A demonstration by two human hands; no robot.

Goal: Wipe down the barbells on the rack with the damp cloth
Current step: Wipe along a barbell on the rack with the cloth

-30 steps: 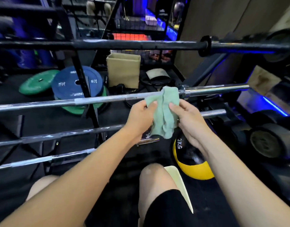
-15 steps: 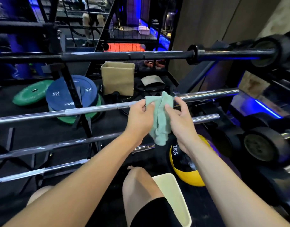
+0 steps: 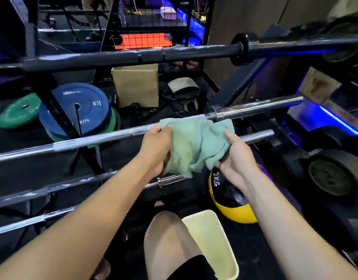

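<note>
A green cloth (image 3: 196, 144) is spread between both hands, just in front of a chrome barbell (image 3: 93, 140) that runs across the rack. My left hand (image 3: 156, 150) pinches the cloth's left edge and my right hand (image 3: 234, 160) grips its right lower edge. The cloth hides part of that bar near its collar. A black barbell (image 3: 133, 56) lies on the rack above. Two more chrome bars (image 3: 53, 187) (image 3: 22, 222) run lower down on the left, and a short chrome sleeve end (image 3: 257, 136) pokes out to the right of the cloth.
A pale yellow basin (image 3: 214, 245) sits on the floor by my knee. A yellow and black 2 kg ball (image 3: 232, 205) lies under my right hand. Blue and green plates (image 3: 73, 110) lean behind the rack, next to a tan box (image 3: 136, 85). Black dumbbells (image 3: 333, 172) are stacked at right.
My hands have drawn apart and spread the bunched cloth wide. The cloth has come down a little from on top of the chrome bar to just in front of it.
</note>
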